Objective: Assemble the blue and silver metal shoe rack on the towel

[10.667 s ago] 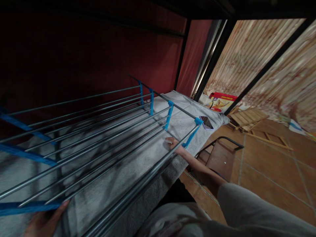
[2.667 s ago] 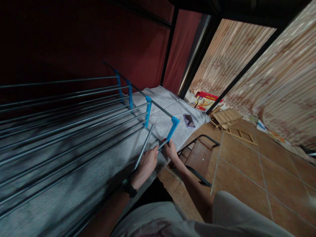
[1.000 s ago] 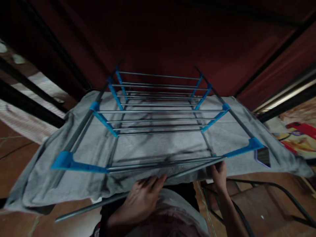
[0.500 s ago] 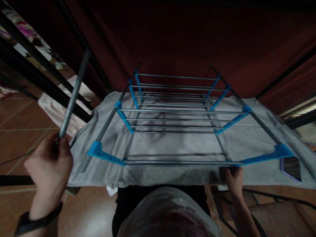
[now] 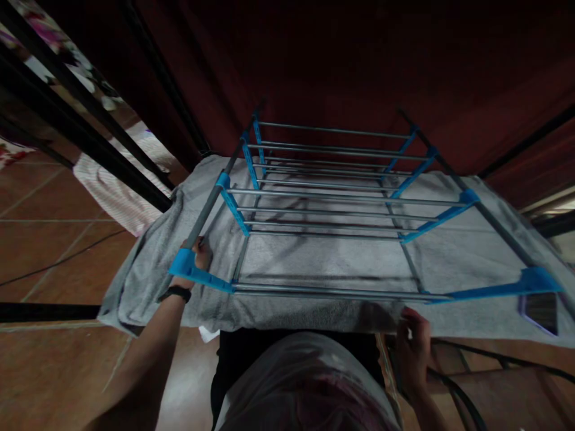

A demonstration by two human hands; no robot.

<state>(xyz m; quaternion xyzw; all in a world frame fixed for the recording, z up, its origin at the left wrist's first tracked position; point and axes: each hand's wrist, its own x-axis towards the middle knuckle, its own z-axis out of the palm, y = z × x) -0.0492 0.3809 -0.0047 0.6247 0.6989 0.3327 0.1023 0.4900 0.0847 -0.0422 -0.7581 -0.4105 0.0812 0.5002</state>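
Note:
A rack [image 5: 309,212] of grey metal tubes and blue plastic brackets lies on a grey towel, its bars running crosswise. My left hand [image 5: 200,256] reaches under the near left bracket [image 5: 184,263] and closes around the side tube just above it; that tube and the bracket partly cover the fingers. Below the rack's near bars, my right hand [image 5: 414,338] is apart from the rack, fingers loosely bent with a gap between them and nothing visible inside. The loose metal tube seen earlier cannot be made out separately.
The grey towel [image 5: 296,257] covers the surface under the rack. A phone [image 5: 540,312] lies at its right near edge, beneath the right bracket. Dark metal bars [image 5: 85,129] stand at left, with a striped cloth [image 5: 121,185] behind them. A dark red panel [image 5: 332,66] rises behind.
My left hand has moved right, from holding a loose tube up beside the rack to the rack's near left corner. My right hand has let go of the near bars and dropped slightly.

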